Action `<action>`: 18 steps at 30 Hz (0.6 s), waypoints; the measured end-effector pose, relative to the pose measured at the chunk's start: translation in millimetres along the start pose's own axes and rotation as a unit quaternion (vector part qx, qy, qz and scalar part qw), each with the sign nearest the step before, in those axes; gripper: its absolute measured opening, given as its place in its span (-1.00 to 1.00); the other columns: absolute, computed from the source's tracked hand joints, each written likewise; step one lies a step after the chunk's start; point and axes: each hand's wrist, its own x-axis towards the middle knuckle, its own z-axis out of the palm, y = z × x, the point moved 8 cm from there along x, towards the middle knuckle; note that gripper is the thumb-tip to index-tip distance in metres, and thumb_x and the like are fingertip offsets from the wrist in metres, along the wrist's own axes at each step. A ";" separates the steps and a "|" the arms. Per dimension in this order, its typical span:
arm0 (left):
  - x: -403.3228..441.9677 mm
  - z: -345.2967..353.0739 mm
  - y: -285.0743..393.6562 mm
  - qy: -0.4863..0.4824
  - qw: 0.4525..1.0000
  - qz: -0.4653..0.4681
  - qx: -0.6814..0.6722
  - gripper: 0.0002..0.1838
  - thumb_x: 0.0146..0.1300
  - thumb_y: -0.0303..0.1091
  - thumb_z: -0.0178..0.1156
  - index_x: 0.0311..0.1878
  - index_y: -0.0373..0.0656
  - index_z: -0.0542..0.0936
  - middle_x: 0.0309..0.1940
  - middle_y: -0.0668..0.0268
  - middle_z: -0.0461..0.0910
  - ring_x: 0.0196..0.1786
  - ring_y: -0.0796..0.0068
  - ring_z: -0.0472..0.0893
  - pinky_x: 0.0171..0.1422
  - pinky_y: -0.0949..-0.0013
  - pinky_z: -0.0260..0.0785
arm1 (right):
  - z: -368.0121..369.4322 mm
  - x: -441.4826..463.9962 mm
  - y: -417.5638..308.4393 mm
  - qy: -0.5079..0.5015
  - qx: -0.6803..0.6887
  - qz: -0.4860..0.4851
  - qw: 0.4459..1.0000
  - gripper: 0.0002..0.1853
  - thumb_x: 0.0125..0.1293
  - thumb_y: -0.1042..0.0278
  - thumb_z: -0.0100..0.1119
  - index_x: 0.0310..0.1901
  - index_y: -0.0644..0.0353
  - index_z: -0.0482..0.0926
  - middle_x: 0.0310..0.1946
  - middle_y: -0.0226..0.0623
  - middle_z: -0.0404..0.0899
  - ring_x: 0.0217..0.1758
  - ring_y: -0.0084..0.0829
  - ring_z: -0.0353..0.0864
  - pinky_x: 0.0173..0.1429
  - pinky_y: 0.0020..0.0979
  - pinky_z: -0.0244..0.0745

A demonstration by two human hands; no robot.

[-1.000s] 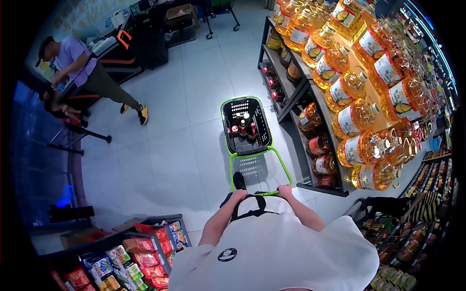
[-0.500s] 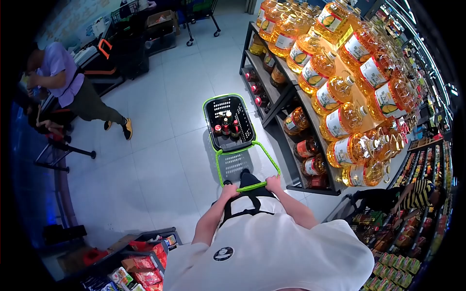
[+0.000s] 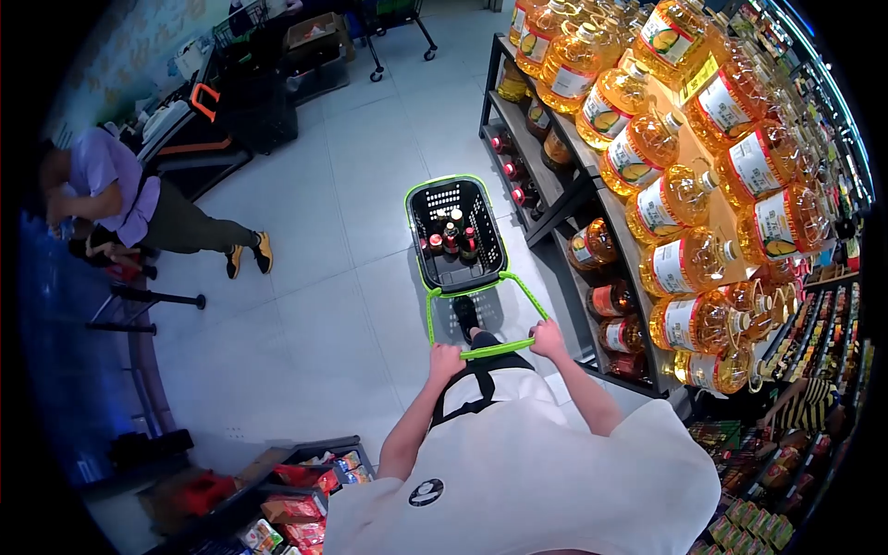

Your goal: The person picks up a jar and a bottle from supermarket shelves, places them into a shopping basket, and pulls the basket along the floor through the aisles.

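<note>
We have left hand (image 3: 448, 360) and right hand (image 3: 547, 338) curled round opposite ends of green handle (image 3: 498, 350); exact finger positions too small to tell. Black basket (image 3: 465, 277) ahead of us on floor side, dark bottles (image 3: 450, 242) upright inside. Oil jugs (image 3: 689, 266) crowd rack (image 3: 546, 183) at right; person in purple shirt (image 3: 109, 180) at left.

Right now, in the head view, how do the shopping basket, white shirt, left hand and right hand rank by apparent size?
1. White shirt
2. Shopping basket
3. Left hand and right hand: too alike to rank
</note>
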 end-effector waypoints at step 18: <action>106.9 -93.8 -66.8 0.120 0.985 -0.124 0.020 -0.95 -0.20 -0.41 0.11 -0.58 -0.11 0.54 -0.62 0.21 0.50 -0.33 0.23 0.50 -0.04 0.25 0.23 | -31.4 143.2 -35.9 -0.115 0.002 -0.037 0.993 -0.79 -0.25 0.26 0.12 -0.48 0.00 0.65 -0.55 -0.23 0.58 -0.35 -0.23 0.58 0.02 -0.25 0.34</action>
